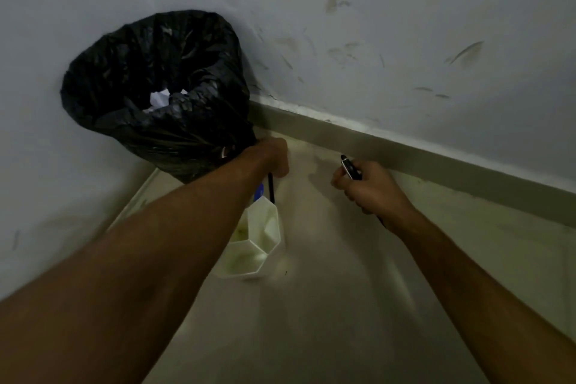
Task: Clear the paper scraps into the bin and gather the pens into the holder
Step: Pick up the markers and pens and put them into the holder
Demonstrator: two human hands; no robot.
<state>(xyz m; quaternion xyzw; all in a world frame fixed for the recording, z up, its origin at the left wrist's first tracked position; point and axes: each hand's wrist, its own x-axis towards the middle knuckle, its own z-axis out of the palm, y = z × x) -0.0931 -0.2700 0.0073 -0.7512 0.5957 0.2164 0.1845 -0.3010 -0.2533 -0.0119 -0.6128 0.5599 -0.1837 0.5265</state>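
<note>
Bin (162, 93): black-bagged, in the floor's (343, 305) far left corner against the wall (374, 25); white paper scraps (160, 98) inside. 
Holder (258, 237): white, angular, on the floor just before the bin. 
Left hand (271, 157): closed on a thin black pen (271, 187), its lower end at the holder's rim. 
Right hand (367, 188): fist closed round a dark pen (350, 167), near the skirting

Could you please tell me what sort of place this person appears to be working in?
Probably a dim corner of an indoor room, at floor level. A scuffed painted wall meets a pale floor along a skirting board, and a bin with a black liner stands in the corner beside a white pen holder.
</note>
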